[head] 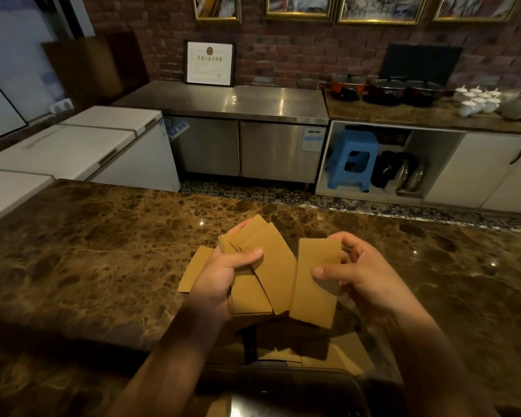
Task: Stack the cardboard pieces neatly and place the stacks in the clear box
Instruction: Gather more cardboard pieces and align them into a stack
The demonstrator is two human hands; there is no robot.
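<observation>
Left hand: the left hand (223, 278) grips a splayed, uneven fan of flat tan cardboard pieces (262, 266), thumb curled across the top; one piece pokes out to its left.
Right hand: the right hand (355, 272) pinches a single tan rectangular cardboard piece (316, 281) between thumb and fingers, held upright just right of the fan — edges almost touching.
Key relation: the single piece's long axis runs near-vertical, roughly matching the fan, so I judge a short leftward slide would join them.
Counter: brown marbled stone counter (103, 251) lies under both hands.
Box: a dark-rimmed container (283, 374) sits below the wrists, nearer the body — probably the clear box, though I cannot tell.
</observation>
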